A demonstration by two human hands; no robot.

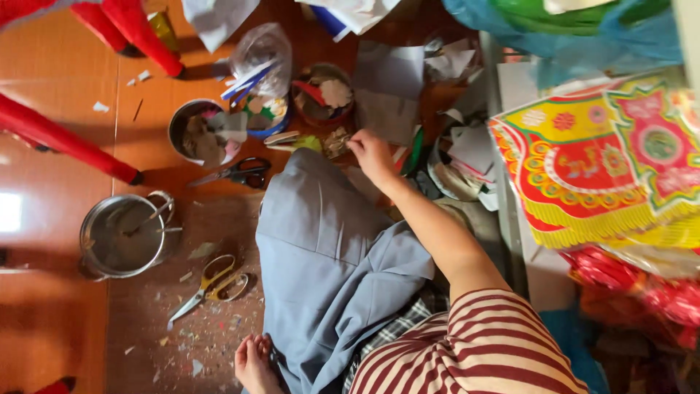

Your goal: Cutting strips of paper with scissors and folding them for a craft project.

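My right hand reaches forward over my grey-blue trouser leg. Its fingertips pinch a small brownish paper cut-out lying on the floor. Next to the cut-out lies a yellow-green folded piece. The arm comes from a red-and-white striped sleeve at the bottom. My left hand is out of view. A bare foot shows at the bottom edge.
Black-handled scissors and yellow-handled scissors lie left of my leg. A metal pot, a bowl of paper scraps, a round red container and a plastic bag of sticks stand around. Red rods lie left; ornate red-yellow sheets right.
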